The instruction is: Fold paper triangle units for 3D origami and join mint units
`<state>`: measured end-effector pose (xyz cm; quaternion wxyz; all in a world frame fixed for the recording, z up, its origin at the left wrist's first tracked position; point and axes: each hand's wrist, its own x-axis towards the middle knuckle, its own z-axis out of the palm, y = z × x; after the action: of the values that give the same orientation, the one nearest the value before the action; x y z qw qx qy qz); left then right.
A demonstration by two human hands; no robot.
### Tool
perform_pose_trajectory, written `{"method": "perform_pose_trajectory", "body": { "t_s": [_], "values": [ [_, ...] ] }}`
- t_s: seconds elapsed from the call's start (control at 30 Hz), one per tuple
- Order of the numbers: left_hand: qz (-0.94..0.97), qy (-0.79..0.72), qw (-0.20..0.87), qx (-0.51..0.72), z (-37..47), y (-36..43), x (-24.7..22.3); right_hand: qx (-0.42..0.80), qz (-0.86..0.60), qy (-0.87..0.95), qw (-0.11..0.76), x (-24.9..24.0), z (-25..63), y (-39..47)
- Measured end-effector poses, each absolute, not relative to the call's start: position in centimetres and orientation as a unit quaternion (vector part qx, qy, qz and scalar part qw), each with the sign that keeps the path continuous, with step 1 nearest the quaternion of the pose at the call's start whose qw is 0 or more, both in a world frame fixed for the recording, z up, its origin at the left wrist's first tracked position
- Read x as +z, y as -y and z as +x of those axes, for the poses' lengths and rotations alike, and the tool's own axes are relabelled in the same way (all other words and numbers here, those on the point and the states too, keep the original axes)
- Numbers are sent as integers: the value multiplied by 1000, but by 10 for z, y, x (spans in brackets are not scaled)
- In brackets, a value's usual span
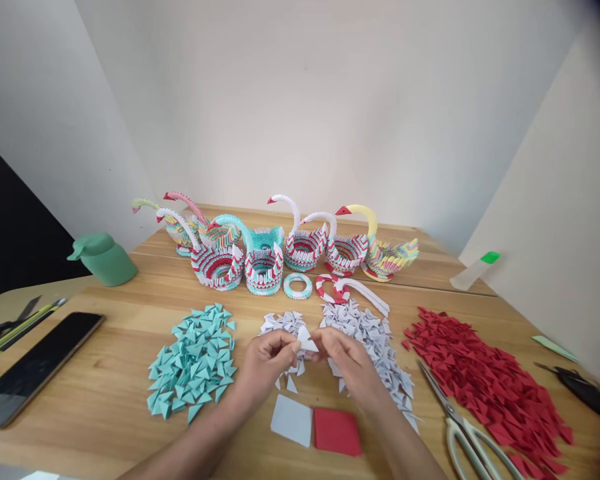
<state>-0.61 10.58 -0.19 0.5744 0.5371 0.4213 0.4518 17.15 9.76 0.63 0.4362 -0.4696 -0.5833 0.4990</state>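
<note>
Between my two hands, above the white pieces, is a small folded white paper (306, 339). My left hand (273, 359) pinches its left edge between thumb and finger. On its right side, the fingers of my right hand (344, 355) are closed on the same paper. Loose white folded triangles (367, 333) lie behind and beside my hands. Nearer to me, below the hands, a stack of white paper (292, 420) sits next to a stack of red paper (337, 431).
Teal triangles (193, 360) are piled left, red triangles (485, 380) right beside scissors (455, 417). Several paper swans (217, 267) stand behind, with a teal-white ring (297, 286). A phone (35, 367) and green container (105, 260) are left; a glue bottle (473, 272) is right.
</note>
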Motion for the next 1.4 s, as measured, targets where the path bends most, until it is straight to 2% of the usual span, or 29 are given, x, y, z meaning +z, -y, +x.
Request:
{"method": "perform_pose_trajectory", "body": {
  "t_s": [0.1,0.47,0.77,0.9,1.13,1.3,1.4],
  "values": [
    [539,-420,582,441,-5,-107,-3,461,-501,612,401,5,168,-95],
    [536,-393,622,413,-5,-107,-4,383,-545,634,392,10,166,-92],
    [530,-395,621,421,-8,-110,-6,489,-511,573,413,11,166,-95],
    [564,-402,585,423,-6,-106,-3,477,-489,587,435,9,163,-95],
    [701,-428,427,378,1,-94,4,393,-520,628,426,9,161,-90],
    [668,-426,453,409,-4,-97,1,415,-513,591,465,15,168,-91],
    [641,-435,455,438,-8,-99,0,463,-490,582,454,12,171,-93]
  ]
}}
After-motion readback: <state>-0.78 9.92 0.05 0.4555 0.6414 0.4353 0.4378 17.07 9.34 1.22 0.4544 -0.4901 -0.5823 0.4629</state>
